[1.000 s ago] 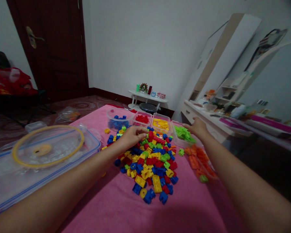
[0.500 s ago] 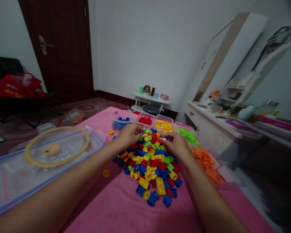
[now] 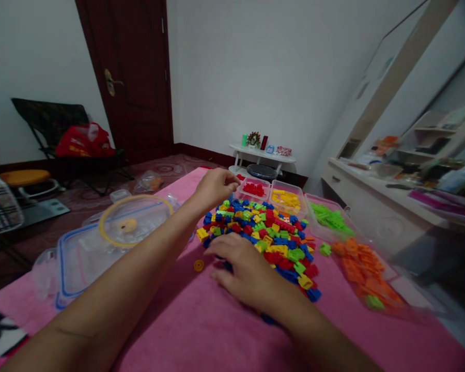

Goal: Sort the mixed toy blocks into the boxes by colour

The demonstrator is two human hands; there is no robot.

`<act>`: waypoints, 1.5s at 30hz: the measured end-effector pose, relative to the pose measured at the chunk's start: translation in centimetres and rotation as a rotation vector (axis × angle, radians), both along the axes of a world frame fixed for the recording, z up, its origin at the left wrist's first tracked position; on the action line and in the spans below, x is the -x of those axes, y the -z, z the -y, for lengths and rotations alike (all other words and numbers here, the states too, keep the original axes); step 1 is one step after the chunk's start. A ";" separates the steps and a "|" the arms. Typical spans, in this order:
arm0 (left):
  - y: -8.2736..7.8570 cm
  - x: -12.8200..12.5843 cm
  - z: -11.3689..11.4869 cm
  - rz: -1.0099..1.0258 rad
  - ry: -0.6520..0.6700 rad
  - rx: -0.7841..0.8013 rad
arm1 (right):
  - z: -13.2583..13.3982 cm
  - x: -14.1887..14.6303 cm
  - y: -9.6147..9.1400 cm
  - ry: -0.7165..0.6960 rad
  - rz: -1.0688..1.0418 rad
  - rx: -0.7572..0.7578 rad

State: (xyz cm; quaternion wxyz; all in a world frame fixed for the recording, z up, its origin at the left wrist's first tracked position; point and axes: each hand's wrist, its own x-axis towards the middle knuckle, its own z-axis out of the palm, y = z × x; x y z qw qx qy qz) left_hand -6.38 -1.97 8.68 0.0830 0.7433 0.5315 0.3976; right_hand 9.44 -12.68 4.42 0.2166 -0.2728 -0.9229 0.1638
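Head view: colour sorting seems under way

The mixed brick pile (image 3: 269,232) lies mid-scene on pink cloth (image 3: 178,320). The left hand (image 3: 215,188) curls at its far-left edge; whether those fingers pinch anything, I cannot tell. The right hand (image 3: 250,274) spreads its fingers near left; singling out a brick calls for a narrow pinch.
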 end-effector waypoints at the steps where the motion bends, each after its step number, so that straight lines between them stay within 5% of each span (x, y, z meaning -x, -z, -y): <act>1: -0.2 0.2 0.1 -0.011 -0.030 -0.002 | 0.6 1.1 0.4 -0.051 0.063 -0.041; 6: -0.2 1.4 -0.1 -0.230 -0.229 0.079 | 0.5 3.4 1.8 -0.052 0.325 -0.176; 12: 1.8 1.8 -0.4 -0.557 -0.368 0.375 | -1.4 1.3 2.7 0.170 0.428 -0.235; 24: 5.6 1.4 -1.4 -0.693 -0.346 0.497 | -3.3 -4.0 -0.4 0.467 0.413 -0.047; 30: 5.6 1.2 -0.9 -0.684 -0.367 0.490 | -3.9 -5.9 -1.8 0.531 0.371 -0.054; 36: 5.7 1.1 -0.7 -0.680 -0.372 0.488 | -0.7 -4.0 -1.3 0.196 0.449 0.100; 39: 5.5 1.1 -0.6 -0.672 -0.386 0.488 | 0.0 -3.4 -0.9 0.141 0.516 0.120; 45: 2.8 0.7 0.5 -0.644 -0.388 0.431 | -1.0 -3.6 -2.6 0.468 0.645 0.009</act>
